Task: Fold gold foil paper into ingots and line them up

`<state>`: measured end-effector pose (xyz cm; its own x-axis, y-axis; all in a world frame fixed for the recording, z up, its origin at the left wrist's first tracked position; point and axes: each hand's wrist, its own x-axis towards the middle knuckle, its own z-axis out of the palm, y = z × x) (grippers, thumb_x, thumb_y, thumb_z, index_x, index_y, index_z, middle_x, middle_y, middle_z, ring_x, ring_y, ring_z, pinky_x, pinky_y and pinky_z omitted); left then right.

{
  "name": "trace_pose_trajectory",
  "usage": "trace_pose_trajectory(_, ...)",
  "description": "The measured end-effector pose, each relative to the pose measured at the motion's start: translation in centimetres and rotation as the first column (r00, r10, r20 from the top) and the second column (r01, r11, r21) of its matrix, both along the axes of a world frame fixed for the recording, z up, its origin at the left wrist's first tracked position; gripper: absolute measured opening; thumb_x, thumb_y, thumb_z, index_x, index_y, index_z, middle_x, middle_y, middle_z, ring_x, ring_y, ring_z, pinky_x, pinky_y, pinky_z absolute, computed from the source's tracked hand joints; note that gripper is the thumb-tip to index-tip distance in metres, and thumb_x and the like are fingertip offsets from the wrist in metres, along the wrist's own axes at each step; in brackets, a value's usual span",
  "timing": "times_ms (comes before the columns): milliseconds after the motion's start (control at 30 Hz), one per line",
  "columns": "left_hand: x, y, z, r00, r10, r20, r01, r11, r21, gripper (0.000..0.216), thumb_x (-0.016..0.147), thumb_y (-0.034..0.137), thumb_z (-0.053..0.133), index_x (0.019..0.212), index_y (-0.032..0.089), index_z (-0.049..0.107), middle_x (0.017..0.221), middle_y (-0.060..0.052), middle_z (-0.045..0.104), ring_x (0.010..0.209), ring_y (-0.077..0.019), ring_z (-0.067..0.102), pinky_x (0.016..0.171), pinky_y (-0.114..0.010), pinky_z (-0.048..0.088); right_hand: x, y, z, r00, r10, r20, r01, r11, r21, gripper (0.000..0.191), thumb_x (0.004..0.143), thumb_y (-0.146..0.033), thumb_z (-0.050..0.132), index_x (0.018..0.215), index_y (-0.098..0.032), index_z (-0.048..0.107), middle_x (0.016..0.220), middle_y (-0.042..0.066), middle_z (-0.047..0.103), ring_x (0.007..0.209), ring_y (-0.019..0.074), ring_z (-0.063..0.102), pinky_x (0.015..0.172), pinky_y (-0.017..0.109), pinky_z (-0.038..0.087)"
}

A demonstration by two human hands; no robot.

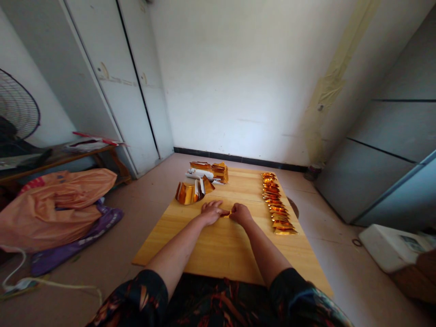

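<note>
Both my hands rest on a low wooden table (221, 245). My left hand (211, 211) lies with fingers pressed down on a small gold foil paper (226, 213). My right hand (240, 213) pinches the same paper from the right side. The paper is mostly hidden between the hands. A curled bundle of gold foil sheets (189, 192) lies just beyond my left hand. Further back sits a stack of gold and white papers (208, 172). A row of several folded gold pieces (276, 203) runs along the table's right side.
An orange plastic bag (57, 204) on purple cloth lies on the floor to the left, below a fan (17, 109) and a low bench. White cupboard doors stand at the back left. A grey cabinet and a white box (391, 247) are on the right.
</note>
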<state>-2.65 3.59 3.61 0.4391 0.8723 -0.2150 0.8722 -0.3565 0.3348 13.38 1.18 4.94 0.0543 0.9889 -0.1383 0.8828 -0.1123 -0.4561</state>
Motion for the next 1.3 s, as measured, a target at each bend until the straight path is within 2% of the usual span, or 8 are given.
trace_pose_trajectory(100,0.1,-0.2,0.5,1.000,0.020,0.023,-0.020,1.000,-0.014,0.047,0.087,0.058,0.036,0.127,0.040,0.051,0.150,0.003,0.031,0.139,-0.0248,0.021,0.112,-0.046,0.011,1.2,-0.2,-0.2,1.000,0.006,-0.008,-0.006,1.000,0.008,0.018,0.069,-0.009,0.060,0.083,-0.018,0.066,0.081,0.002,0.069,0.073,0.0128,0.060,0.061,0.019,0.038)
trace_pose_trajectory(233,0.1,-0.8,1.2,1.000,0.011,-0.007,-0.011,1.000,-0.021,0.037,0.089,0.047,0.038,0.120,0.043,0.057,0.150,0.006,0.031,0.139,-0.0247,0.022,0.112,-0.046,0.012,2.5,-0.7,-0.2,0.999,0.053,-0.010,-0.053,0.998,0.037,0.023,0.074,-0.004,0.052,0.083,-0.018,0.067,0.085,0.002,0.069,0.079,0.0123,0.060,0.066,0.019,0.038)
trace_pose_trajectory(433,0.0,-1.6,0.7,0.999,0.008,0.031,-0.011,0.993,0.114,0.038,0.075,0.046,0.059,0.113,0.046,0.061,0.147,0.006,0.036,0.135,-0.0264,0.028,0.109,-0.047,0.018,2.8,-1.9,-0.2,0.986,0.164,0.013,-0.164,0.982,0.094,0.022,0.080,-0.010,0.049,0.087,-0.020,0.067,0.096,0.003,0.064,0.086,0.0122,0.059,0.069,0.018,0.038)
trace_pose_trajectory(567,0.0,-1.6,0.0,0.996,0.020,0.086,-0.036,0.983,0.181,0.030,0.079,0.046,0.058,0.108,0.044,0.065,0.142,0.004,0.043,0.131,-0.0256,0.034,0.107,-0.046,0.022,2.5,-2.6,-0.6,0.974,0.207,0.089,-0.219,0.961,0.170,0.017,0.080,-0.019,0.054,0.093,-0.021,0.065,0.097,0.003,0.061,0.081,0.0123,0.058,0.066,0.019,0.037)
trace_pose_trajectory(733,0.1,-1.9,-0.5,0.991,-0.006,0.132,-0.030,0.962,0.270,0.023,0.084,0.041,0.055,0.104,0.041,0.068,0.136,0.002,0.050,0.126,-0.0262,0.038,0.104,-0.048,0.025,2.4,-2.9,-0.8,0.961,0.245,0.125,-0.266,0.944,0.197,0.013,0.084,-0.024,0.054,0.091,-0.022,0.065,0.096,0.002,0.059,0.078,0.0112,0.057,0.063,0.019,0.035)
trace_pose_trajectory(967,0.2,-2.4,-0.9,0.967,-0.145,0.211,0.047,0.911,0.409,0.022,0.089,0.028,0.051,0.101,0.033,0.069,0.115,0.000,0.064,0.113,-0.0222,0.046,0.097,-0.042,0.032,2.5,-2.9,-1.1,0.959,0.252,0.133,-0.278,0.930,0.242,0.015,0.086,-0.026,0.052,0.091,-0.022,0.066,0.095,0.002,0.060,0.076,0.0110,0.058,0.063,0.019,0.035)
trace_pose_trajectory(1100,0.4,-2.1,-1.1,0.960,-0.166,0.227,0.055,0.903,0.427,0.022,0.089,0.023,0.049,0.096,0.027,0.070,0.104,-0.002,0.067,0.103,-0.0210,0.051,0.089,-0.037,0.038,2.5,-2.8,-1.4,0.962,0.240,0.131,-0.267,0.928,0.262,0.017,0.087,-0.025,0.051,0.090,-0.023,0.067,0.093,0.002,0.061,0.075,0.0106,0.058,0.062,0.019,0.036)
trace_pose_trajectory(1300,1.0,-1.4,-2.0,0.962,-0.119,0.245,-0.006,0.889,0.457,0.022,0.089,0.017,0.045,0.089,0.017,0.068,0.092,-0.007,0.067,0.091,-0.0194,0.056,0.083,-0.033,0.043,1.8,-2.7,-1.3,0.964,0.161,0.211,-0.215,0.940,0.264,0.024,0.093,-0.025,0.043,0.085,-0.021,0.066,0.089,0.003,0.063,0.072,0.0102,0.059,0.059,0.019,0.034)
